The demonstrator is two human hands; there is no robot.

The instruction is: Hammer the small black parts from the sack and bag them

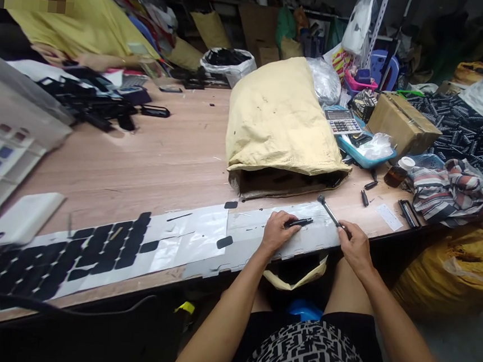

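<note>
My left hand (pixel 278 231) is closed around a small black part (pixel 301 223) over the grey-white sheet (pixel 245 232) at the table's front edge. To its right, my right hand (pixel 355 246) grips the handle of a metal ratchet-like tool (pixel 329 211), whose round head points up and left, away from me. The tool's head and the black part are apart. Just beyond both hands lies a large cream sack (pixel 281 117), its dark open mouth facing me.
Black pads (pixel 105 242) on white backing lie along the front left edge. Black parts (pixel 104 104) and a person in yellow (pixel 99 16) are farther back. At right are a calculator (pixel 342 122), cardboard box (pixel 403 122), brown jar (pixel 398 173) and striped cloth (pixel 448 188).
</note>
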